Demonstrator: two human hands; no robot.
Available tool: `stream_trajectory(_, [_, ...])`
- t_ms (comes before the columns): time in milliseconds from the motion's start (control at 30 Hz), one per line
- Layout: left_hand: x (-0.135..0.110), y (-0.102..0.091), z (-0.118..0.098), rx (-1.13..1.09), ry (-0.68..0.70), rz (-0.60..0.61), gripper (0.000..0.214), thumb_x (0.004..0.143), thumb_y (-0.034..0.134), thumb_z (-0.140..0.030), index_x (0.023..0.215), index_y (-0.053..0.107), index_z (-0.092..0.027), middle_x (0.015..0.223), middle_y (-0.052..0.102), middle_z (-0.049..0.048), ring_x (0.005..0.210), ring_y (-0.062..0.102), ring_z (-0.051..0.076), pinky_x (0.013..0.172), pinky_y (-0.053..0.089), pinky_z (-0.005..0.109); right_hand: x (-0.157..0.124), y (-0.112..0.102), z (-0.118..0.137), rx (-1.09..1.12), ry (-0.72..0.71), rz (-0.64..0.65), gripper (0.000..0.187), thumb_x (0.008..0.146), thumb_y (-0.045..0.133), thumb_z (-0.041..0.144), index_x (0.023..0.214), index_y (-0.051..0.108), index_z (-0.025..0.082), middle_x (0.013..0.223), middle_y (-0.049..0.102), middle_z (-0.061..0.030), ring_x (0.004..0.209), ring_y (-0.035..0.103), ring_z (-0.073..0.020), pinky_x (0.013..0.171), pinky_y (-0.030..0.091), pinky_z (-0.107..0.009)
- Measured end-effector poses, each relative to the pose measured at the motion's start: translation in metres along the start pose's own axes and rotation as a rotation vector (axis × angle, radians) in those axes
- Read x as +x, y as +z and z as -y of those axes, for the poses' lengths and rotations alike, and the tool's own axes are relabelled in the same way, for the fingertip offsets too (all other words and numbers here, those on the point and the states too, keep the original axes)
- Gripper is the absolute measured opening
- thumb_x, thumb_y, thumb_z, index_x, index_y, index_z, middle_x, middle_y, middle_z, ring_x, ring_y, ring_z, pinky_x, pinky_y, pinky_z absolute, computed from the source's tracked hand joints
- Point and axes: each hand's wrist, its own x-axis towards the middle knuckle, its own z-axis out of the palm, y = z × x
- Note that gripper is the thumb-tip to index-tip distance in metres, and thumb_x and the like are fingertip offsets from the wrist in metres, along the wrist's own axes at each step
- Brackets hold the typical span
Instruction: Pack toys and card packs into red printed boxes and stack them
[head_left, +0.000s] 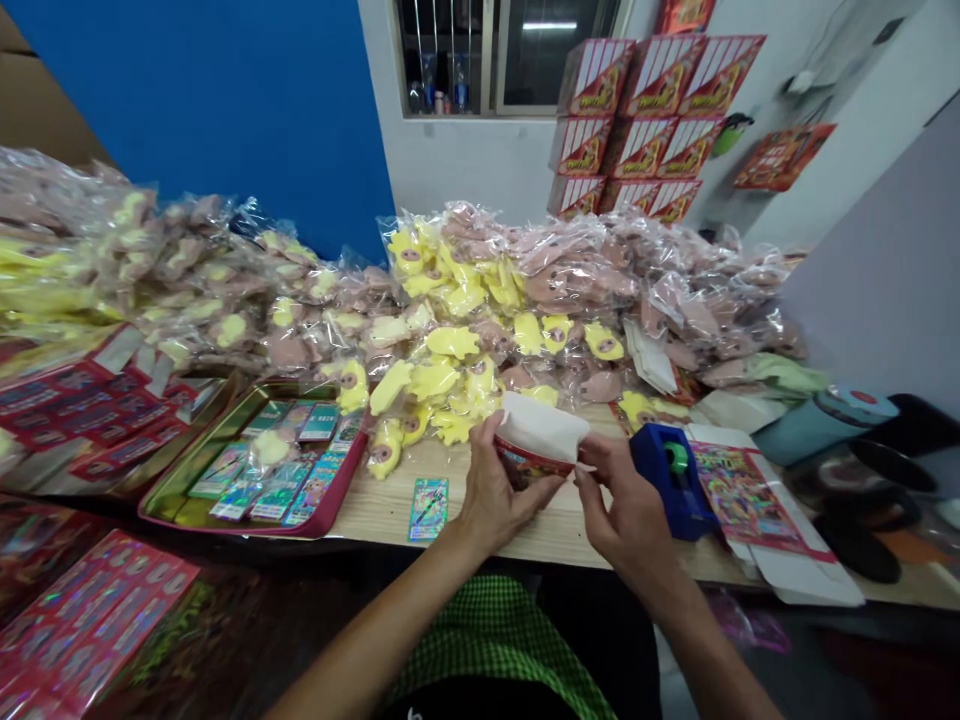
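A small printed tub (525, 468), its top covered by a white sheet (544, 425) of paper or card, was held up between the two hands, just above the wooden table (390, 515). The left hand (499, 490) had its fingers curled closely round the tub's left side, and the right hand (622, 510) pinched the other end between thumb and fingertips, so both grips were narrow and closed on it. From where I stood, I could not tell whether the sheet was stuck down. Just to the right sat a blue tape dispenser (671, 480) with a green core, and beyond it lay a flat printed carton (750, 500). To the left were a loose card (428, 510) and a red-rimmed tray (345, 490) of cards, with bagged yellow and pink toys (450, 340) heaped behind. The sheet looked like the weak point: a loose pinch could let it slip or crease, while a careless wrist could knock the dispenser or bring the toys sliding onto the tray
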Motion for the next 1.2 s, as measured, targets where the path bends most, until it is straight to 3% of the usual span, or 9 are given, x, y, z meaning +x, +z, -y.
stream_trajectory(133, [-0.004,-0.004,0.012,-0.001,0.166,-0.006,0.038,0.104,0.052,-0.029,0.140,0.043,-0.024,0.127,0.056,0.0120,0.118,0.059,0.024,0.099,0.051,0.040,-0.005,0.013,-0.014,-0.043,-0.032,-0.093,0.034,0.102,0.048,0.015,0.136,0.049,0.021,0.121,0.067,-0.0138,0.096,0.073,-0.0228,0.074,0.063,-0.032])
stream_trajectory(267, [0.008,-0.010,0.004,-0.265,-0.062,-0.009,0.016,0.106,0.046,-0.030,0.113,0.058,-0.022,0.100,0.064,0.0039,0.092,0.063,0.016,0.083,0.051,0.028,0.002,0.005,-0.022,-0.064,-0.168,-0.005,0.019,0.103,0.049,0.013,0.117,0.057,0.023,0.120,0.066,-0.0126,0.106,0.068,-0.0257,0.085,0.060,-0.037])
stream_trajectory(467, [0.029,-0.008,-0.007,-0.632,-0.394,0.046,0.018,0.095,0.053,-0.024,0.111,0.062,-0.021,0.089,0.067,0.0008,0.081,0.060,0.016,0.079,0.049,0.027,0.012,-0.001,-0.024,0.171,0.023,0.015,0.042,0.101,0.056,0.019,0.141,0.045,0.025,0.107,0.065,-0.0054,0.079,0.068,-0.0177,0.066,0.060,-0.028])
stream_trajectory(567, [0.028,-0.007,-0.002,-0.645,-0.347,0.070,0.020,0.096,0.052,-0.028,0.098,0.070,-0.019,0.095,0.070,0.0046,0.094,0.064,0.021,0.091,0.049,0.033,0.015,-0.004,-0.022,0.110,-0.049,0.012,0.023,0.101,0.057,0.016,0.122,0.057,0.025,0.102,0.064,-0.0033,0.080,0.066,-0.0163,0.065,0.057,-0.024])
stream_trajectory(667, [0.024,-0.007,0.000,-0.679,-0.173,0.099,0.025,0.095,0.058,-0.038,0.107,0.069,-0.019,0.114,0.069,0.0084,0.111,0.063,0.026,0.101,0.047,0.038,0.016,-0.006,-0.023,0.026,-0.172,0.013,0.014,0.102,0.053,0.013,0.110,0.059,0.024,0.106,0.065,-0.0058,0.095,0.067,-0.0202,0.070,0.056,-0.026])
stream_trajectory(767, [0.022,-0.006,-0.002,-0.563,-0.110,0.077,0.023,0.094,0.065,-0.039,0.106,0.066,-0.020,0.110,0.067,0.0076,0.104,0.063,0.023,0.093,0.048,0.033,0.017,-0.010,-0.028,0.014,-0.188,0.096,0.013,0.104,0.050,0.017,0.113,0.057,0.024,0.107,0.065,-0.0066,0.085,0.067,-0.0195,0.070,0.057,-0.029])
stream_trajectory(867, [0.024,-0.007,-0.004,-0.476,-0.160,0.119,0.025,0.094,0.062,-0.037,0.111,0.064,-0.019,0.102,0.066,0.0056,0.092,0.061,0.020,0.085,0.048,0.030,0.023,-0.019,-0.033,0.126,-0.049,0.237,0.024,0.106,0.051,0.027,0.130,0.053,0.024,0.111,0.065,-0.0066,0.075,0.065,-0.0173,0.065,0.056,-0.029])
stream_trajectory(1033, [0.031,-0.009,-0.004,-0.519,-0.321,0.157,0.027,0.091,0.050,-0.030,0.111,0.067,-0.021,0.093,0.065,0.0023,0.079,0.057,0.019,0.074,0.047,0.029,0.043,-0.036,-0.024,0.516,0.176,0.591,0.036,0.101,0.060,0.050,0.127,0.062,0.023,0.117,0.066,-0.0061,0.100,0.065,-0.0239,0.075,0.058,-0.030])
stream_trajectory(1200, [0.037,-0.009,-0.008,-0.504,-0.356,0.150,0.028,0.084,0.050,-0.023,0.100,0.074,-0.022,0.090,0.070,0.0030,0.078,0.059,0.020,0.071,0.049,0.031,0.044,-0.022,-0.018,0.647,0.382,0.485,0.026,0.095,0.063,0.046,0.102,0.064,0.021,0.083,0.060,-0.0001,0.063,0.057,-0.0156,0.052,0.053,-0.025])
